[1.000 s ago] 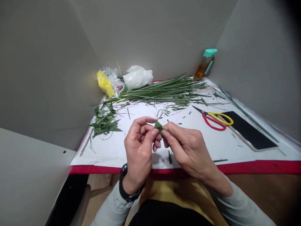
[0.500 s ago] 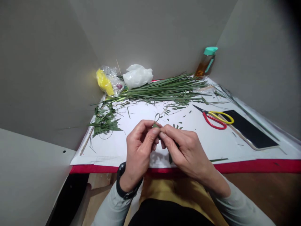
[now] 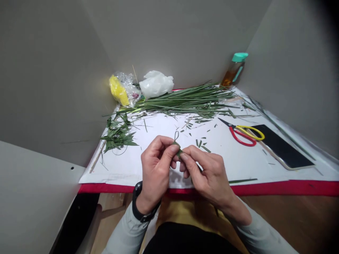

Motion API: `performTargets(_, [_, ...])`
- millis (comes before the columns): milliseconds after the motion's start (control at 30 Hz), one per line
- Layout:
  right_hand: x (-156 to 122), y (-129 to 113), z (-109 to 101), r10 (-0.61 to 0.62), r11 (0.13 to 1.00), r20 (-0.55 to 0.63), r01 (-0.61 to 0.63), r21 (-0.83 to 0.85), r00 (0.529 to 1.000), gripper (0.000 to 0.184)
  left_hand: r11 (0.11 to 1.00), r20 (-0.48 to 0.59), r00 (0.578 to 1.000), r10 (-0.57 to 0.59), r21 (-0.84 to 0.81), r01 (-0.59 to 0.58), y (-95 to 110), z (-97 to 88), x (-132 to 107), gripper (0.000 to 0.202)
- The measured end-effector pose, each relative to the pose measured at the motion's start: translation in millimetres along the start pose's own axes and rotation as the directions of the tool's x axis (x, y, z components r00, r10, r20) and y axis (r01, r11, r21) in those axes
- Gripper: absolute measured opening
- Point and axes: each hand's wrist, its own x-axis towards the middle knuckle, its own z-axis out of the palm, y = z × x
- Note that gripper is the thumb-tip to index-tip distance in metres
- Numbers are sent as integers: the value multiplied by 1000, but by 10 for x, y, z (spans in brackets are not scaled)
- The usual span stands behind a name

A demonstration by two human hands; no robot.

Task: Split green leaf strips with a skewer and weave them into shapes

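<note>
In the middle of the frame I see the left hand and the right hand meet. The fingertips of both pinch a tiny folded leaf piece tight, and a thin loop sticks up from it. The leaf piece is held over the near part of the white sheet, a long bunch of green leaves lies farther back, and the red and yellow scissors lie at the right, well apart from the hands.
</note>
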Motion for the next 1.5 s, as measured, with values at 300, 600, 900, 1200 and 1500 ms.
performTargets(300, [38, 20, 72, 29, 1000, -46, -29, 2, 999, 24, 999, 66, 997, 51, -4, -51, 27, -25, 30, 13])
performTargets(600, [80, 9, 78, -16, 999, -35, 15, -39, 999, 23, 990, 0, 994, 113, 86, -112, 40, -41, 46, 17])
performTargets(900, [62, -8, 106, -13, 997, -37, 15, 70, 999, 25, 993, -25, 993, 114, 40, -113, 59, -71, 52, 18])
performTargets(1200, [143, -48, 27, 131, 977, 5, -130, 170, 991, 26, 998, 115, 993, -2, -67, 10, 51, -201, 87, 6])
performTargets(1500, [187, -69, -43, 221, 930, 100, -241, 276, 970, 16, 998, 47, 997, 63, 2, -63, 45, -170, 86, 7])
